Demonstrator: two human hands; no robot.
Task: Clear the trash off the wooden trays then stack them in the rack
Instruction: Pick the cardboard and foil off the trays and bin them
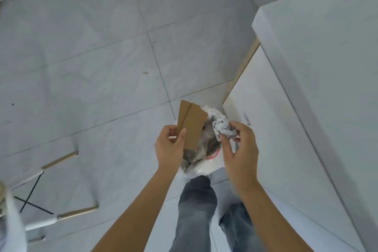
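My left hand (pixel 170 145) grips brown cardboard pieces (pixel 191 124) between thumb and fingers, held upright. A crumpled ball of white paper (pixel 223 129) sits in the fingertips of my right hand (pixel 240 145). Both hands hover directly over a bin lined with a white plastic bag (pixel 204 161) standing on the floor; trash shows inside it. No wooden trays or rack are in view.
A white cabinet (pixel 306 88) with a wood-edged door stands at the right, close to the bin. Chair or stool legs (pixel 67 190) with black cross braces sit at lower left. My legs in grey jeans (pixel 196 210) stand on the grey tiled floor.
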